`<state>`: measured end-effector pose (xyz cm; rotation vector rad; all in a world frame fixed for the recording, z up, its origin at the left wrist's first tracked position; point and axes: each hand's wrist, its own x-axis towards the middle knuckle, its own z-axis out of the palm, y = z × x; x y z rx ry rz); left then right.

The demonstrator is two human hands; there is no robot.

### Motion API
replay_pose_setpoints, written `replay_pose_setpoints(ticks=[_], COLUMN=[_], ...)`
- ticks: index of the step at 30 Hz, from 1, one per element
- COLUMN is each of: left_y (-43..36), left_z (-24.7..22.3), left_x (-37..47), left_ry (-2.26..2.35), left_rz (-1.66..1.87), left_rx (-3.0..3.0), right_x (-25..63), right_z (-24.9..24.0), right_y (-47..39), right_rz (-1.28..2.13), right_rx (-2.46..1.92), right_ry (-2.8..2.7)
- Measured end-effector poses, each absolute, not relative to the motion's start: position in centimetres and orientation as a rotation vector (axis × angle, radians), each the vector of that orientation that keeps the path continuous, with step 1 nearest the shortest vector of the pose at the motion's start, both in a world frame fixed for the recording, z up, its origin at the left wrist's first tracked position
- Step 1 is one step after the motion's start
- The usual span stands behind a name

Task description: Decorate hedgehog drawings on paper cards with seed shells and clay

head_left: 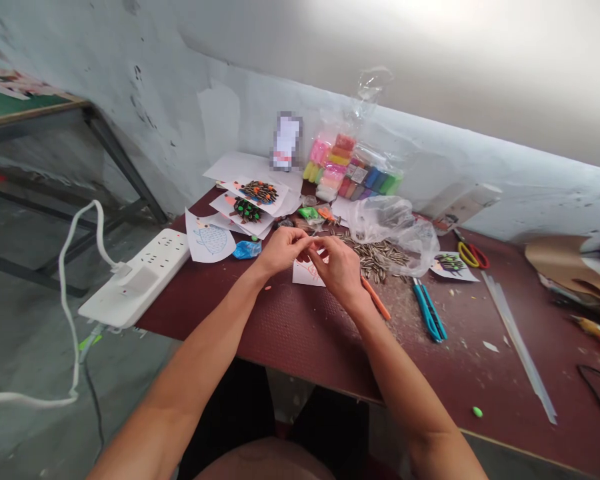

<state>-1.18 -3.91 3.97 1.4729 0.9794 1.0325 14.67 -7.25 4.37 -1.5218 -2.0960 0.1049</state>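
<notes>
My left hand (286,249) and my right hand (337,263) meet fingertip to fingertip above the table, both pinched closed. Whatever lies between the fingers is too small and hidden to name. Beneath them is a white paper (303,274) with an orange drawing, partly covered by my right hand. A pile of striped seeds (380,257) lies just right of my right hand. An orange stick-like tool (376,299) rests below the pile. Left of my left hand are a blue clay packet (247,249) and a paper with a blue hedgehog drawing (210,239).
Seed-covered hedgehog cards (247,210) lie at the back left, near a phone (287,141). Clay packs (353,170) and a plastic bag (420,247) stand behind. A teal cutter (429,312), scissors (473,255) and clear strips (520,347) lie right; a power strip (137,277) left.
</notes>
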Motion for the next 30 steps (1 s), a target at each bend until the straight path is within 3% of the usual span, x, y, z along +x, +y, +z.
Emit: replay_pose_setpoints(ticks=[7, 14, 21, 30], left_y=[-4.3, -4.6, -4.6, -5.1], left_z=[3.7, 3.9, 4.0, 4.6], left_x=[-0.7, -0.6, -0.6, -0.5], left_ry=[1.168, 1.293, 1.279, 1.271], left_rz=[1.148, 1.276, 1.18, 1.137], left_rx=[1.607, 1.779, 1.875, 1.923], right_x=[14.2, 13.8, 14.3, 13.3], right_z=[4.1, 4.1, 4.1, 4.2], right_y=[-7.1, -7.2, -7.0, -7.8], right_rz=[-0.147, 0.295, 0.791, 0.63], right_rx=[-1.494, -1.446, -1.332, -1.324], right_ry=[-2.09, -1.918, -1.742, -1.718])
